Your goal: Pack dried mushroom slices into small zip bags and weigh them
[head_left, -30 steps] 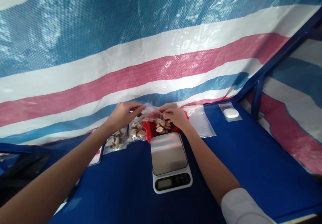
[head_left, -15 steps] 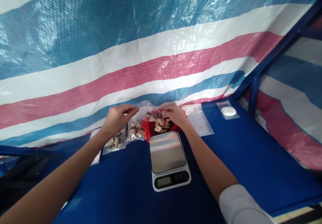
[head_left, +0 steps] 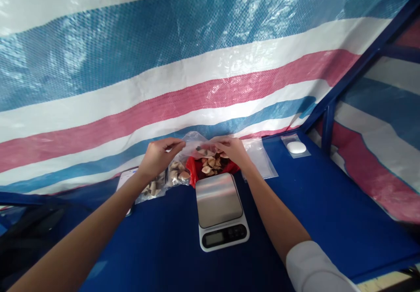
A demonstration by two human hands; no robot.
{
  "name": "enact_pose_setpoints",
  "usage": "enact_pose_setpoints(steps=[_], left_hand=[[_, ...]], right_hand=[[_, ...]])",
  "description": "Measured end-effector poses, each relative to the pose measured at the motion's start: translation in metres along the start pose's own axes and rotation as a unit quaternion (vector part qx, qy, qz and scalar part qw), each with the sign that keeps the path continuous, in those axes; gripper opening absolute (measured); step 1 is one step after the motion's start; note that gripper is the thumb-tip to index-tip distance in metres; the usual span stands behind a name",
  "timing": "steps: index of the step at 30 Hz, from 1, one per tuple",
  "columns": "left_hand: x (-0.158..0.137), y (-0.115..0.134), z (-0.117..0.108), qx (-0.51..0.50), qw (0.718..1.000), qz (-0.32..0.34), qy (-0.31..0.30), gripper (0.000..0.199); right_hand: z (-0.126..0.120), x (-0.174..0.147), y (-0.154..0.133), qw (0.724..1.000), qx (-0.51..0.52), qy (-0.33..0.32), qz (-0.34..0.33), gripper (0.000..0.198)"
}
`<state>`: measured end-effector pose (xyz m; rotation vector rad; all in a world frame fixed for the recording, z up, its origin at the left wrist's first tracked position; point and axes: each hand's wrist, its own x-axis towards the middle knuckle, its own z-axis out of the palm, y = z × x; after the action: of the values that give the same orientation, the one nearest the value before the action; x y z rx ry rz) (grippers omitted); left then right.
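Note:
My left hand (head_left: 160,155) pinches the left side of a clear plastic bag (head_left: 193,142), held up behind the scale. At the bag's right side my right hand (head_left: 233,150) is closed on its edge. Tan-brown dried slices (head_left: 212,165) lie in an open red plastic bag (head_left: 192,169) just below and in front of the clear bag. Brownish pieces also show through the clear film; I cannot tell whether they are inside it or behind it. Nearer to me stands a digital kitchen scale (head_left: 219,200) with a bare steel plate.
Left of the red bag are two filled clear bags, one with chunky pieces (head_left: 178,173) and one with paler pieces (head_left: 154,188). A phone (head_left: 126,179) lies behind my left forearm. Flat clear bags (head_left: 260,158) and a white oval object (head_left: 296,147) lie right. Striped sheeting (head_left: 183,95) closes the back.
My right hand has lifted slightly from over the red bag's slices to the clear bag's upper edge. The clear bag is stretched straighter between both hands. The camera view has shifted slightly.

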<state>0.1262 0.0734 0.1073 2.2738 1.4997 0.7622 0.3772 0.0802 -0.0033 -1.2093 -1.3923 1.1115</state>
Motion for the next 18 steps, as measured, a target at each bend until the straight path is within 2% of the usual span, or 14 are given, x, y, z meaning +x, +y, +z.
enact_pose_setpoints(steps=[8, 18], left_hand=[[-0.003, -0.007, -0.006, 0.021, 1.000, -0.011, -0.020, 0.037], [-0.006, -0.002, -0.016, 0.005, 0.999, -0.019, -0.026, 0.034]], right_hand=[[0.016, -0.002, 0.005, 0.995, -0.095, -0.007, -0.026, 0.020], [0.016, -0.005, 0.001, 0.995, -0.090, -0.021, -0.047, 0.021]])
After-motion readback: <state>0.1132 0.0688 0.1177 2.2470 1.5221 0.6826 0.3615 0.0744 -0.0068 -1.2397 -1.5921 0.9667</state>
